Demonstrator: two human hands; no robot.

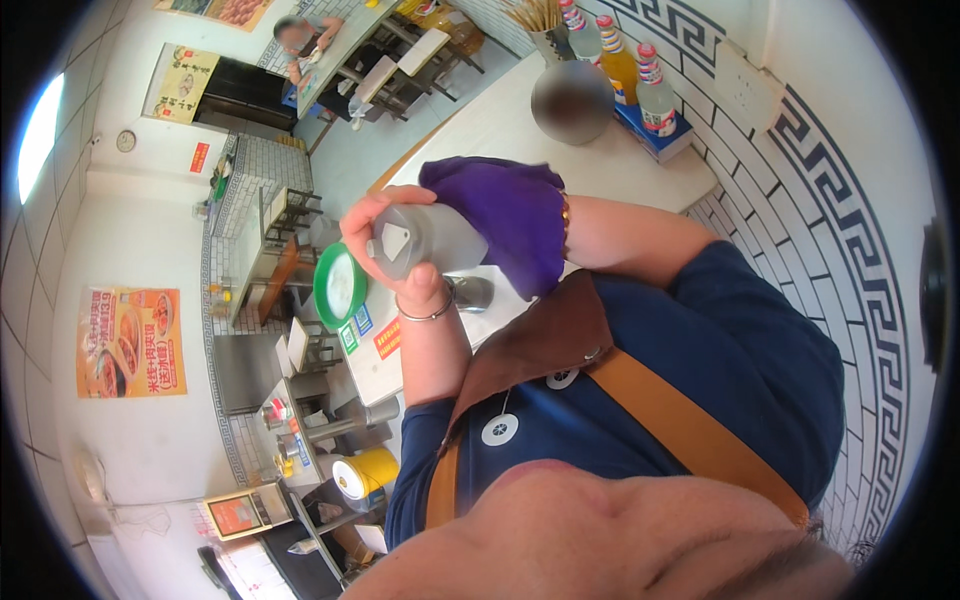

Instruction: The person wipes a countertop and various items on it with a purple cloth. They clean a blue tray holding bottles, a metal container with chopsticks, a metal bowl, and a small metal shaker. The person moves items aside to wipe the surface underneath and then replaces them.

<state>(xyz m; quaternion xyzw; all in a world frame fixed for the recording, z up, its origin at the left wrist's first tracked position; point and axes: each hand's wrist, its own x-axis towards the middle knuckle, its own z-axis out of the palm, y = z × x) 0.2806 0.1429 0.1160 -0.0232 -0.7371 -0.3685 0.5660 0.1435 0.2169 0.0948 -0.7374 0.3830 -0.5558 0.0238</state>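
Note:
My left hand grips a translucent plastic canister, its lid turned toward the left, thumb on the near side and fingers on the far side. A purple cloth covers my right hand, so its fingers are hidden. Only the right forearm and a bracelet show past the cloth. The cloth lies against the end of the canister away from the lid. Both hands are raised over a white table. Behind my left wrist stands a shiny metal container, partly covered.
A green basin with white contents sits at the table's left side, near printed cards. Against the tiled wall stand several drink bottles, a blue box, a chopstick holder and a blurred round object. A person sits farther off.

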